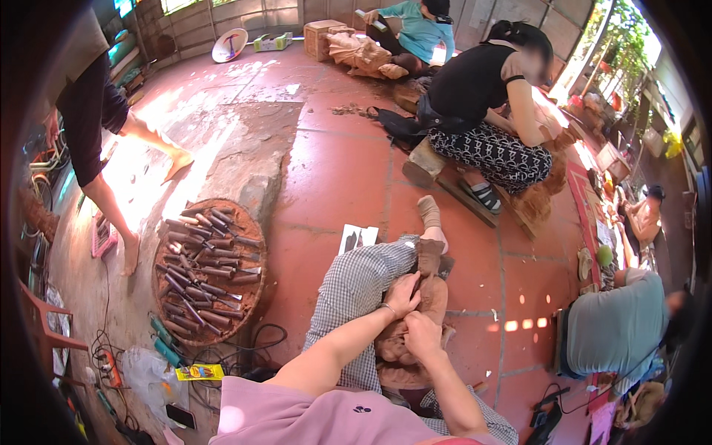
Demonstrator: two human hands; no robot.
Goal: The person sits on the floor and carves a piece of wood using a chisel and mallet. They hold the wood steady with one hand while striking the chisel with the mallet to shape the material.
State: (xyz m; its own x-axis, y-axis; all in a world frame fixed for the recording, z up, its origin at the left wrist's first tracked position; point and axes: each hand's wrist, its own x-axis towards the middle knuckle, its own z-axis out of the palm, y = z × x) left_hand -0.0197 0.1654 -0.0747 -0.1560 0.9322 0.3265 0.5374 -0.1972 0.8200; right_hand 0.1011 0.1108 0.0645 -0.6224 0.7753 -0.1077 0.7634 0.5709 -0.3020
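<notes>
In head view, I see the brown carving between the person's checked trouser legs.
The left hand rests on it; the right hand curls at its nearer part. How firm each grip is, or whether a tool is inside, I cannot tell. Uneven pressure, I think, could turn the carving and make fingers slip.

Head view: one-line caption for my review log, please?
Left hand and right hand on a brown carving, with a basket of tools leftward.
</notes>
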